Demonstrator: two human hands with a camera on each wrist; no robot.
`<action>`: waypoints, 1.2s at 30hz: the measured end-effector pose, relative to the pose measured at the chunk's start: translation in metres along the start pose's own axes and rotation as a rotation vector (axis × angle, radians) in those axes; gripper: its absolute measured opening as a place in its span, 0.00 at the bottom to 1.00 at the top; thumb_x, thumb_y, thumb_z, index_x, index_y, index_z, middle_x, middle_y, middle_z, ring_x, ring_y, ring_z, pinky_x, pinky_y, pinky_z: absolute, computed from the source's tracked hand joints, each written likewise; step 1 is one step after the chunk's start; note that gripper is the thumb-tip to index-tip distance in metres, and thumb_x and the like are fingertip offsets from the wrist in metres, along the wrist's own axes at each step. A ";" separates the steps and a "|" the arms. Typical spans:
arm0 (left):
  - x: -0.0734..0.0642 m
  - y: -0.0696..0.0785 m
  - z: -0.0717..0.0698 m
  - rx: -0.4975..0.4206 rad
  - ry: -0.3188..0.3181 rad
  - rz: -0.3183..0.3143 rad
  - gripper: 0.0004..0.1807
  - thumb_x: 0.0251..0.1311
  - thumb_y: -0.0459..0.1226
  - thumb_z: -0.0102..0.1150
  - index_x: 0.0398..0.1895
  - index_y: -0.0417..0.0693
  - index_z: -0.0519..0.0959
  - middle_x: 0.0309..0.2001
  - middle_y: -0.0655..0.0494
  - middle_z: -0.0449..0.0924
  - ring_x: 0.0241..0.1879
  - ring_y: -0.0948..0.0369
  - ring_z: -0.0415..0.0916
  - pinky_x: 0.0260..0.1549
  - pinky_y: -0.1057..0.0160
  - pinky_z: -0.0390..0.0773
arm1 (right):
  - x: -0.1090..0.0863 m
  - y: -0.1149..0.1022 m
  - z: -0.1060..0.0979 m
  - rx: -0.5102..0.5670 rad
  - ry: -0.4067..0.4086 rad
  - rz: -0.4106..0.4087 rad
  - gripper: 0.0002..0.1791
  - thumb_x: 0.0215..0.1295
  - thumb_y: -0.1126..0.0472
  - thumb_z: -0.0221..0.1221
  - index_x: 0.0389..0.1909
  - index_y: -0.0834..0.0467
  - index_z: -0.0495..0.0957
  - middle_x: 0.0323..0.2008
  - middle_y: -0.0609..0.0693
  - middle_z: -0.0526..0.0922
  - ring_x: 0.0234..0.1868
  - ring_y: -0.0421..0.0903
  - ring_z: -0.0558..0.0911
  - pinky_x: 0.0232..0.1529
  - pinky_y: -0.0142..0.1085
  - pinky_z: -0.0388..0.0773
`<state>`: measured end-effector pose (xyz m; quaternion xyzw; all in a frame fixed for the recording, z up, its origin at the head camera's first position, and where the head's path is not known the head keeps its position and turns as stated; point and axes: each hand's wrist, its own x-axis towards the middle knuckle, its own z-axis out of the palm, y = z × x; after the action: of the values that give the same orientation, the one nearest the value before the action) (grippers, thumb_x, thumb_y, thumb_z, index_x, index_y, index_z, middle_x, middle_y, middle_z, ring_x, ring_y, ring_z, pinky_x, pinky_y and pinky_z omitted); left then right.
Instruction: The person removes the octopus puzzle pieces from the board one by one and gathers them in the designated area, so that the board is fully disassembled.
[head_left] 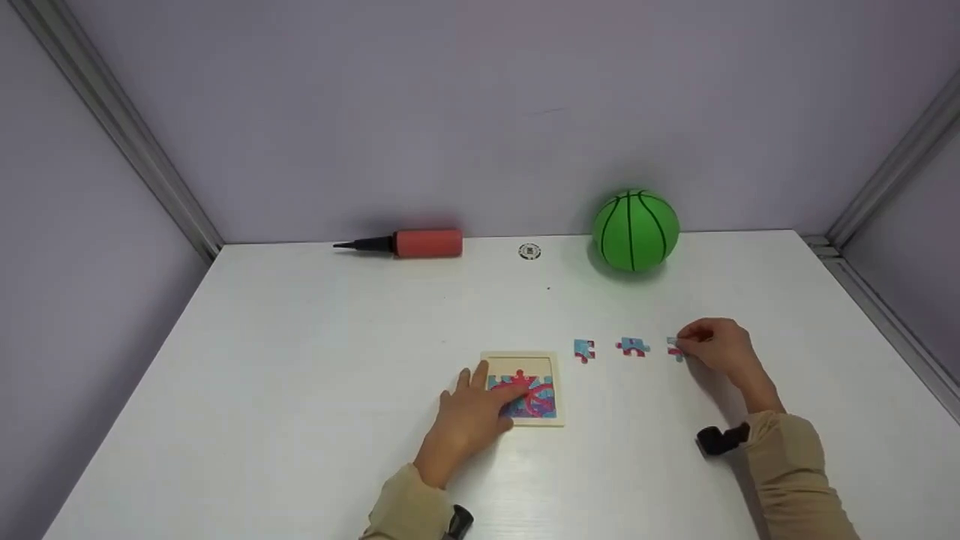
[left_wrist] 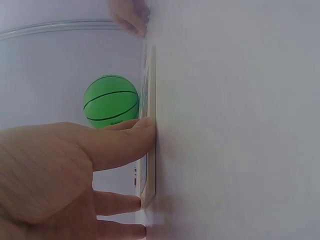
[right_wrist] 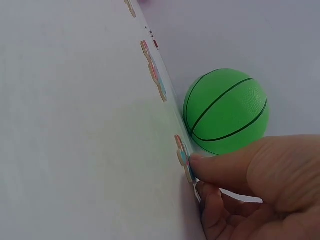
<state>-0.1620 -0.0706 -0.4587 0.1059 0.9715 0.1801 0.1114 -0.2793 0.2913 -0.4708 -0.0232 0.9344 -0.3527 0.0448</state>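
Note:
My left hand [head_left: 469, 416] lies spread over a square wooden puzzle tray [head_left: 560, 397]. Its index finger rests on the joined pink, blue and purple pieces [head_left: 544, 401] in the lower part, and the thumb touches the tray's near edge. Bare wood shows along the tray's upper part. To the right, my right hand [head_left: 720, 345] pinches the edge of a blue and red puzzle piece [head_left: 673, 347], which lies on the table; the fingers partly cover it. Two similar pieces, a left one [head_left: 583, 350] and a middle one [head_left: 633, 346], lie apart between tray and right hand.
A green ball [head_left: 636, 230] with black lines sits at the back right by the wall. A red hand pump [head_left: 427, 244] with a black nozzle lies at the back left. Between them is a round black-and-white mark [head_left: 529, 251] on the white table [head_left: 300, 375].

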 end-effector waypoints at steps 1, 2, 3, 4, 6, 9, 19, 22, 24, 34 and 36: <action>0.000 0.000 0.000 0.001 -0.001 -0.001 0.27 0.60 0.41 0.62 0.64 0.68 0.72 0.71 0.37 0.54 0.68 0.36 0.53 0.55 0.32 0.62 | 0.000 0.000 0.000 0.001 0.001 -0.004 0.13 0.64 0.61 0.60 0.43 0.68 0.80 0.36 0.56 0.80 0.37 0.50 0.74 0.35 0.35 0.72; 0.000 0.000 0.000 0.006 -0.001 -0.001 0.27 0.60 0.42 0.62 0.64 0.69 0.72 0.71 0.38 0.54 0.68 0.36 0.52 0.55 0.32 0.62 | 0.000 0.001 -0.001 0.008 0.003 -0.008 0.13 0.64 0.61 0.60 0.42 0.68 0.80 0.36 0.56 0.80 0.37 0.50 0.74 0.35 0.36 0.71; 0.000 0.000 0.001 0.008 0.001 -0.001 0.27 0.61 0.42 0.62 0.64 0.69 0.72 0.71 0.37 0.54 0.68 0.36 0.52 0.55 0.32 0.62 | 0.000 0.001 -0.001 0.012 0.007 -0.011 0.13 0.64 0.61 0.60 0.42 0.68 0.79 0.36 0.56 0.80 0.37 0.49 0.74 0.36 0.36 0.71; 0.000 0.000 0.001 0.009 0.000 -0.001 0.27 0.61 0.42 0.62 0.64 0.69 0.71 0.71 0.37 0.53 0.68 0.36 0.52 0.55 0.32 0.62 | 0.000 0.001 -0.001 0.015 0.010 -0.014 0.13 0.64 0.60 0.59 0.42 0.67 0.79 0.36 0.56 0.79 0.37 0.49 0.74 0.36 0.35 0.71; -0.001 0.000 0.002 0.003 0.002 -0.002 0.27 0.61 0.42 0.62 0.64 0.69 0.72 0.71 0.37 0.53 0.68 0.35 0.51 0.55 0.31 0.61 | 0.000 0.000 -0.002 0.028 0.014 -0.014 0.14 0.65 0.59 0.58 0.43 0.67 0.79 0.37 0.57 0.79 0.37 0.49 0.73 0.36 0.35 0.72; -0.001 0.000 0.004 -0.019 -0.004 0.004 0.26 0.61 0.41 0.61 0.63 0.68 0.72 0.71 0.36 0.52 0.68 0.34 0.50 0.55 0.30 0.60 | -0.002 -0.004 -0.003 0.036 0.019 0.011 0.15 0.67 0.59 0.55 0.45 0.67 0.78 0.40 0.59 0.78 0.37 0.50 0.74 0.34 0.34 0.73; -0.004 0.000 0.001 -0.111 -0.026 0.016 0.28 0.62 0.41 0.59 0.67 0.68 0.70 0.73 0.37 0.49 0.69 0.34 0.50 0.57 0.31 0.58 | -0.006 -0.038 0.005 0.062 0.047 -0.067 0.13 0.67 0.58 0.57 0.42 0.65 0.79 0.39 0.59 0.80 0.36 0.50 0.78 0.32 0.35 0.75; -0.007 -0.001 0.002 -0.074 -0.041 0.017 0.27 0.64 0.40 0.57 0.66 0.66 0.70 0.73 0.39 0.50 0.69 0.36 0.49 0.57 0.31 0.59 | -0.006 -0.051 0.019 0.081 0.035 -0.123 0.10 0.66 0.60 0.58 0.39 0.64 0.81 0.36 0.55 0.82 0.36 0.50 0.77 0.32 0.36 0.74; -0.010 -0.003 0.003 -0.040 -0.044 0.019 0.25 0.66 0.39 0.55 0.66 0.66 0.71 0.73 0.40 0.51 0.70 0.36 0.49 0.57 0.32 0.59 | -0.006 -0.061 0.030 0.111 0.015 -0.141 0.09 0.65 0.61 0.59 0.38 0.63 0.81 0.34 0.54 0.82 0.37 0.50 0.78 0.32 0.37 0.74; -0.014 -0.006 0.000 -0.057 -0.075 0.028 0.24 0.68 0.38 0.51 0.67 0.65 0.70 0.73 0.37 0.49 0.70 0.35 0.46 0.59 0.32 0.56 | -0.009 -0.117 0.079 0.123 -0.148 -0.258 0.05 0.63 0.61 0.61 0.34 0.59 0.82 0.30 0.48 0.81 0.31 0.44 0.77 0.33 0.35 0.75; -0.013 -0.007 -0.001 -0.080 -0.086 0.025 0.24 0.68 0.37 0.50 0.67 0.64 0.70 0.73 0.37 0.47 0.70 0.35 0.44 0.60 0.31 0.54 | -0.009 -0.127 0.085 0.121 -0.187 -0.300 0.05 0.63 0.61 0.61 0.34 0.59 0.82 0.30 0.48 0.81 0.31 0.44 0.77 0.34 0.35 0.76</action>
<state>-0.1508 -0.0801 -0.4581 0.1214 0.9564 0.2154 0.1552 -0.2601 0.1409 -0.4503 -0.1923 0.8892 -0.4074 0.0796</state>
